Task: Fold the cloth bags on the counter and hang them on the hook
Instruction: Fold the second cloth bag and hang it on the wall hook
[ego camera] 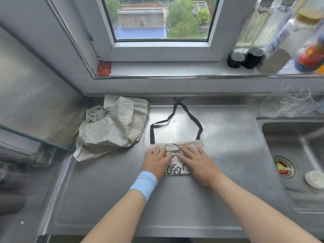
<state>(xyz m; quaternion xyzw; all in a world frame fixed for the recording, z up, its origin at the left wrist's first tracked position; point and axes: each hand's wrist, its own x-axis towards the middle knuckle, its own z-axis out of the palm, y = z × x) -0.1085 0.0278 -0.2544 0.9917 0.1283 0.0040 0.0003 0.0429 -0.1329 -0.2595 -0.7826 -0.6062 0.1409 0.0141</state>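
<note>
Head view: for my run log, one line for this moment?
step: folding printed bag | left hand: flat on it | right hand: flat on it | beige bags: crumpled, unfolded

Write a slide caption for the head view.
Left hand and right hand press a printed bag flat on the counter; a crumpled bag lies beside it.

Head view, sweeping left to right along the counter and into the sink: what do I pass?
Crumpled beige bags → printed bag with black straps → sink strainer → small white dish.
</note>
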